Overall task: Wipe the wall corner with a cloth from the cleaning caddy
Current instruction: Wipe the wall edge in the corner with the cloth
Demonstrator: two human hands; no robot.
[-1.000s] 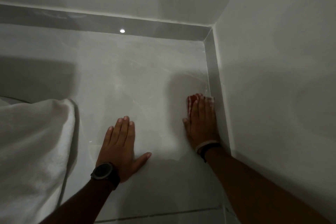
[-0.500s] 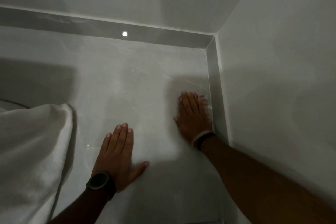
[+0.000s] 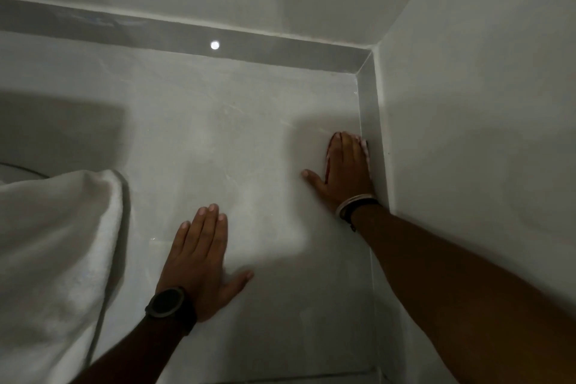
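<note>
My right hand (image 3: 346, 171) lies flat on the grey tiled floor, pressing a red and white cloth (image 3: 364, 146) against the skirting strip (image 3: 369, 109) of the right wall. Only the cloth's edges show around my fingers. The wall corner (image 3: 372, 51) is above and a little right of that hand. My left hand (image 3: 201, 256) rests palm down on the floor with fingers together and thumb out, holding nothing; a dark watch sits on its wrist.
A white towel (image 3: 53, 252) hangs in folds at the left edge. A bright light spot (image 3: 214, 45) reflects in the grey skirting strip along the back wall. The white right wall (image 3: 486, 121) stands close beside my right forearm.
My right hand slid the cloth forward along the right skirting toward the corner. My left hand stayed planted on the floor. The view shifted slightly.
</note>
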